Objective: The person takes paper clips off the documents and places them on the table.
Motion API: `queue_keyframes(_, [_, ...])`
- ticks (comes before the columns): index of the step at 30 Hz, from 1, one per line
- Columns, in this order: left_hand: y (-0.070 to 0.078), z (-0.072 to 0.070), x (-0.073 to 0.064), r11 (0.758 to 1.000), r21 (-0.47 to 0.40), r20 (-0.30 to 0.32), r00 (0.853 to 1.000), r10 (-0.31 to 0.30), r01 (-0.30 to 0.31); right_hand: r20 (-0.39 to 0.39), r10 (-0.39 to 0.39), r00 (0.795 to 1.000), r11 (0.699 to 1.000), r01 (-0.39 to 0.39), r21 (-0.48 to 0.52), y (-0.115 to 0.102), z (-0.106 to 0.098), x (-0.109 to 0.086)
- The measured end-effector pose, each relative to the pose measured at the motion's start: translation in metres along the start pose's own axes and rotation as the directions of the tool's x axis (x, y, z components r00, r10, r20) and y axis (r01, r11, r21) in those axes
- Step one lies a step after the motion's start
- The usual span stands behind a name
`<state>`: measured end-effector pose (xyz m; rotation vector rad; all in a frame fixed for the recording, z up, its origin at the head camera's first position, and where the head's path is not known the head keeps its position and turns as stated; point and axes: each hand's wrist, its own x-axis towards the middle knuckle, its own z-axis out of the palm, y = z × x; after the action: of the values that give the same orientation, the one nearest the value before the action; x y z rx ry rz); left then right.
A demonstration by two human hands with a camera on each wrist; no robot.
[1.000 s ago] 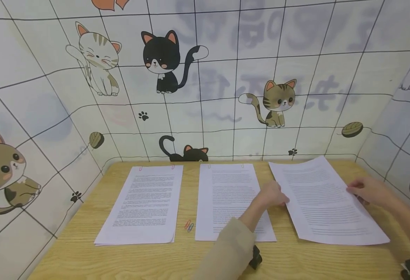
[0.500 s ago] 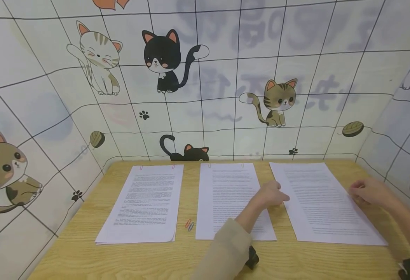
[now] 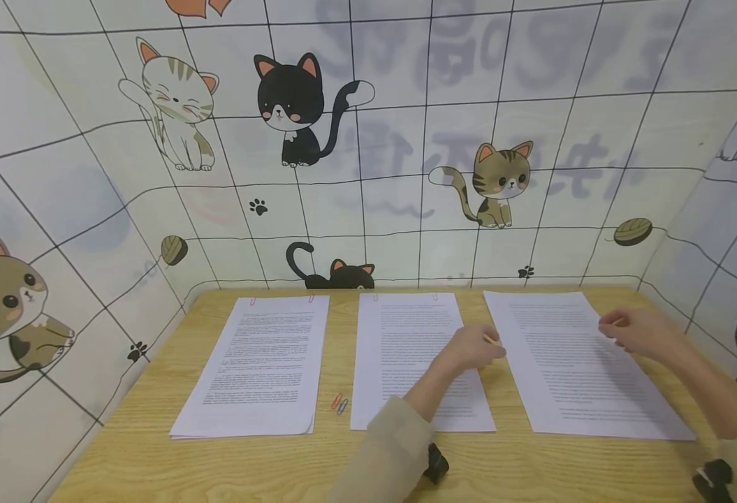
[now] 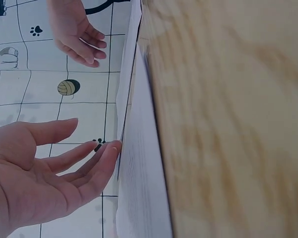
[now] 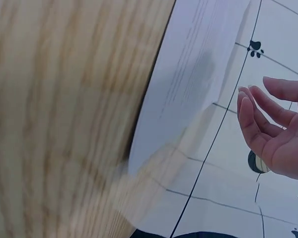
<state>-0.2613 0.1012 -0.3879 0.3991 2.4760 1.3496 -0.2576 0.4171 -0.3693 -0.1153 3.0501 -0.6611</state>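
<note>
- Here, the right-hand printed pages (image 3: 569, 356) lie flat on the right side of the bench (image 3: 249, 475), between the two hands; no clip shows at their far edge.
- The left hand (image 3: 471, 347) is over the right edge of the middle pages (image 3: 415, 360), its fingers gently bent, thumb well apart from them, nothing held. The fingertips come close to the left edge of the right-hand printed pages; I cannot tell whether they touch.
- The right hand (image 3: 645, 334) hovers over the right edge of the same pages, without contact, its fingers loosely curved, a gap between thumb and fingertips, nothing in it.
- Paper like this should be light and limp, apt to bow in the middle if lifted by one side and to crease under a hard pinch. How many sheets there are I cannot tell; loose ones would probably slide over each other.
- The best hold is likely a soft pinch at the left and right edges together, with light taps to square them.
- Two red clips (image 3: 311, 298) sit on the far edge of the left pages (image 3: 258, 367), two pale yellow clips (image 3: 435, 297) on the middle pages.
</note>
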Motion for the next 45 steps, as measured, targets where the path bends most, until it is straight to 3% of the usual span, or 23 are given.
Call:
queue_keyframes(7, [-0.009,-0.014,-0.001,1.000,-0.012,-0.011,1.000,0.021,-0.021,-0.027,-0.055,0.998,0.996,0.057,0.074,-0.022,0.007,0.002])
queue_keyframes(18, [-0.018,-0.039,-0.008,0.996,0.051,-0.024,0.997,0.078,-0.077,-0.083,-0.039,0.996,0.989,0.050,0.141,-0.057,0.018,0.003])
queue_keyframes(26, [-0.022,-0.062,-0.019,0.995,0.086,-0.057,0.997,0.051,-0.046,-0.088,-0.086,0.992,0.970,0.103,0.221,-0.084,0.027,0.002])
queue_keyframes(37, [-0.045,-0.104,-0.035,0.994,0.103,-0.121,0.992,0.037,-0.025,-0.017,-0.128,0.992,0.937,0.127,0.326,-0.113,0.044,0.009])
queue_keyframes(45, [-0.065,-0.128,-0.044,0.995,0.086,-0.142,0.989,-0.033,0.046,0.071,-0.114,0.991,0.928,0.081,0.363,-0.131,0.060,0.016])
